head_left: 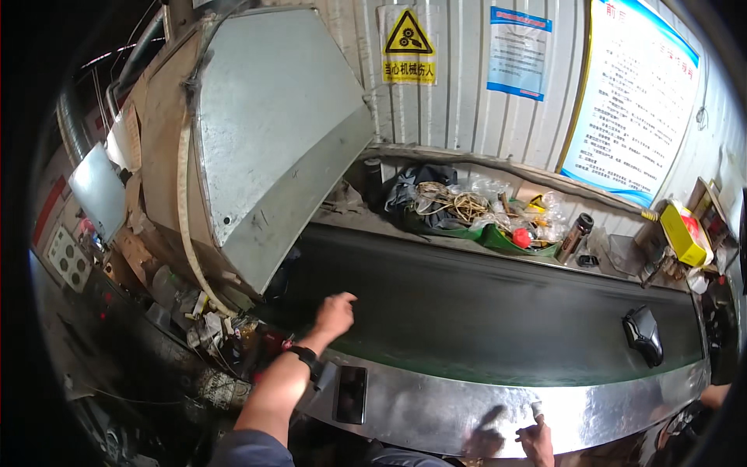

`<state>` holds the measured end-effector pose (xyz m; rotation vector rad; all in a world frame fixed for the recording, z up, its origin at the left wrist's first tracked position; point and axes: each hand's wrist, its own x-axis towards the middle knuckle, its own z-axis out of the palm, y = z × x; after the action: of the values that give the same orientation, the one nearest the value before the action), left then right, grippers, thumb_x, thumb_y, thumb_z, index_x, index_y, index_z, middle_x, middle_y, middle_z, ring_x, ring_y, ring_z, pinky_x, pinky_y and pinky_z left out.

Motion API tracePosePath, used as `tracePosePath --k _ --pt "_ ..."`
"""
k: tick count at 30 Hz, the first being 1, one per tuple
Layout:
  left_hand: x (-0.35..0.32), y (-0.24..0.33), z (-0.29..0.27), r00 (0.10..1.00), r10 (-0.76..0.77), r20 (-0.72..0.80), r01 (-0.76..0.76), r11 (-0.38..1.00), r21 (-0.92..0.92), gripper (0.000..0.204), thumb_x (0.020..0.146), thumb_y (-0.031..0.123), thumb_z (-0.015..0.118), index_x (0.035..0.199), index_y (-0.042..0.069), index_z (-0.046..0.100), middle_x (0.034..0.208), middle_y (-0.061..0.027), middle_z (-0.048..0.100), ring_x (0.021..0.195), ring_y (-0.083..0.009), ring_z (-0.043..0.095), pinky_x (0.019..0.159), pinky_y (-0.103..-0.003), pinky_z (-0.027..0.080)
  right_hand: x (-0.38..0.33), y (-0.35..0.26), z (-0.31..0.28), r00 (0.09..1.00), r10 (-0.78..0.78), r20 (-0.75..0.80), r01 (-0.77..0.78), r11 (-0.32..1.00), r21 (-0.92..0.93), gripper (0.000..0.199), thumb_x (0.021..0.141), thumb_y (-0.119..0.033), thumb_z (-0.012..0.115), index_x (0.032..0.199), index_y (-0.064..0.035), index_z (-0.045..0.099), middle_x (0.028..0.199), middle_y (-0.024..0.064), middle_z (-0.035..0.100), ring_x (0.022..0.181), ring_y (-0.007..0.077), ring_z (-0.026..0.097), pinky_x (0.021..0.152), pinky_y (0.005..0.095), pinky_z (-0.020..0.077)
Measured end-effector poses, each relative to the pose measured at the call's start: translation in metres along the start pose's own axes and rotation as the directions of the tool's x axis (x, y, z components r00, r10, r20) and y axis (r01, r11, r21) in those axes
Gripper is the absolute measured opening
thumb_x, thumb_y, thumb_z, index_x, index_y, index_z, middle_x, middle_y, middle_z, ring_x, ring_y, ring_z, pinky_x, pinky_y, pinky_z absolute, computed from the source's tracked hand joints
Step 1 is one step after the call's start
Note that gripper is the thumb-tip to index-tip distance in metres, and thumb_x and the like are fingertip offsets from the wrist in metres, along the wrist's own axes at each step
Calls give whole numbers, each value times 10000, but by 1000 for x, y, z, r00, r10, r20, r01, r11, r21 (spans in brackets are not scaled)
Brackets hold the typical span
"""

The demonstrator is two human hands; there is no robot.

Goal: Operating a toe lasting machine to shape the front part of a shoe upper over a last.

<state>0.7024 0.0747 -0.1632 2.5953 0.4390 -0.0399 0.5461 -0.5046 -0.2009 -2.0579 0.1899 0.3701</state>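
Black moulded plastic casing, alone at the dark conveyor belt's right end (probably light, stiff, slick; best gripped across its edges). Left hand released, reaching over belt; right hand gripping the shiny metal rim.

Right hand cut off by the lower edge; grip indeterminate. Conveyor belt disappears beneath metal hood.
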Motion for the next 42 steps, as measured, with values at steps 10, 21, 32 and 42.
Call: tracePosePath --k 10,21,32,42 --pt "85 -194 -84 967 -252 -41 254 932 258 686 729 201 811 1336 -8 569 1293 -268 618 1239 -427 563 1072 -476 452 57 -110 66 924 24 380 -265 758 596 629 992 -59 565 1548 -20 272 1078 229 697 984 272 709 887 373 576" --pt "203 -284 -25 860 -426 -279 423 903 -74 596 846 284 770 1326 1 560 1237 -267 632 1093 -318 656 888 -391 541 152 -145 216 949 167 266 -269 871 411 1126 822 -202 855 1575 -33 36 1506 274 401 1350 350 487 1077 450 463" --pt "197 -274 -43 798 -589 -125 585 808 -75 703 793 261 807 1389 55 494 1338 -265 545 1170 -340 605 946 -413 520 156 -158 239 784 389 484 -619 422 663 1217 781 -285 893 1595 -67 15 1295 200 533 1201 319 577 987 392 505" --pt "161 -267 -47 761 -633 -141 626 774 -95 821 746 239 842 1447 105 435 1429 -264 465 1239 -360 559 999 -433 501 140 -145 191 896 250 367 -421 217 880 743 915 -67 739 1488 -307 332 1243 -1 494 1214 190 495 1034 569 428"
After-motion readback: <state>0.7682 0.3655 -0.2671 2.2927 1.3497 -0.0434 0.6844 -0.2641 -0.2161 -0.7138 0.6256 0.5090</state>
